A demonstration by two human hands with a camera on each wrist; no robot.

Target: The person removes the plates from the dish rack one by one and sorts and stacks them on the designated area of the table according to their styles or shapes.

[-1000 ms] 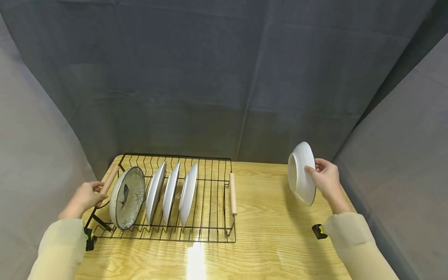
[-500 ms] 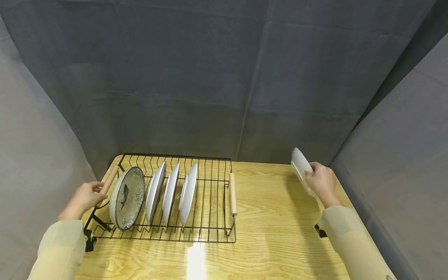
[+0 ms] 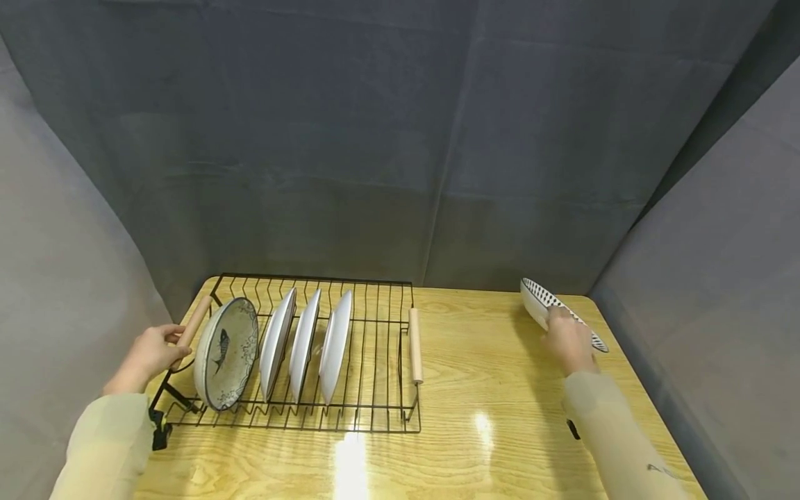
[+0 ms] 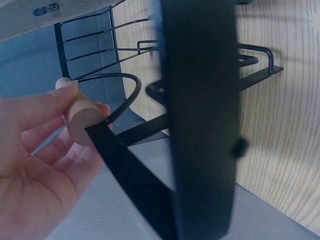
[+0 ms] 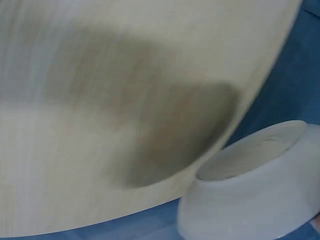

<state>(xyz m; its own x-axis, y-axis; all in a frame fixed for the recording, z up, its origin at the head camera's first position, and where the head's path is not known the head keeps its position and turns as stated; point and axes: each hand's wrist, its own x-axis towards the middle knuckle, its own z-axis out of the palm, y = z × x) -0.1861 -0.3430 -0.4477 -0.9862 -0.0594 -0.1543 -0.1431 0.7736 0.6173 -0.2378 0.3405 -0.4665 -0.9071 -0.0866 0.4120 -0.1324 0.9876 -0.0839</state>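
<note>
At the left, my left hand grips the wooden handle of a black wire dish rack, its fingers and thumb curled round it. My right hand, blurred, holds a bowl by its rim over the back right of the table. The bowl is plain white outside, with a black-and-white pattern inside. It is tilted, and the right wrist view shows its foot ring and outer wall above its shadow. Only a bit of a finger shows there.
On edge in the rack stand a large bowl with a fish drawing and three white plates, a left one, a middle one and a right one. Grey curtains enclose the wooden table behind and at both sides.
My right hand has turned the bowl from nearly upright on edge to a flatter tilt, so its patterned inside now shows, and has lowered it slightly. The left hand and rack have stayed put.
</note>
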